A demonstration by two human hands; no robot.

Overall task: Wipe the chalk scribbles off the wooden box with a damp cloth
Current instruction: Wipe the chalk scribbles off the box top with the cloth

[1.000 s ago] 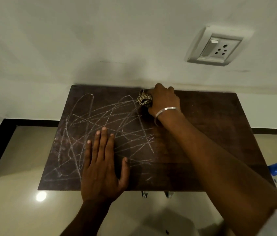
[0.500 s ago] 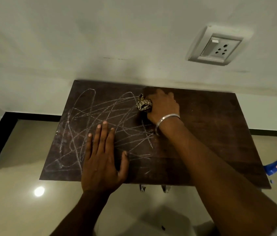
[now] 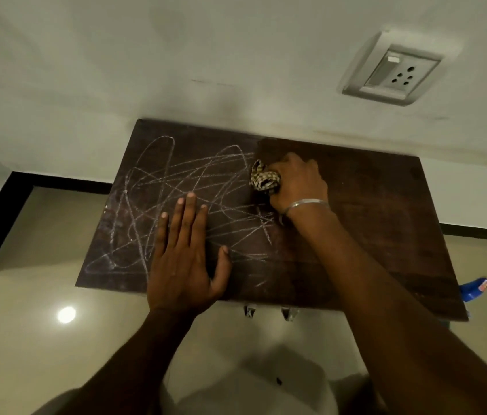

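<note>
The wooden box (image 3: 370, 211) shows a flat, dark brown rectangular top, its far edge against the wall (image 3: 176, 70) and its right half bare of marks. White chalk scribbles (image 3: 176, 181) loop and cross over the left half, from the left edge to about the middle. The cloth (image 3: 264, 179), a bunched tan-and-dark checked wad, lies on the top at the scribbles' right edge, gripped by the right hand (image 3: 299, 184).

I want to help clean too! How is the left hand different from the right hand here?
The left hand lies flat with straight fingers, while the right hand is curled. The left hand holds nothing; the right hand grips a checked cloth. The right wrist wears a metal bangle; the left wrist is bare. Both hands rest on the wooden box.
</note>
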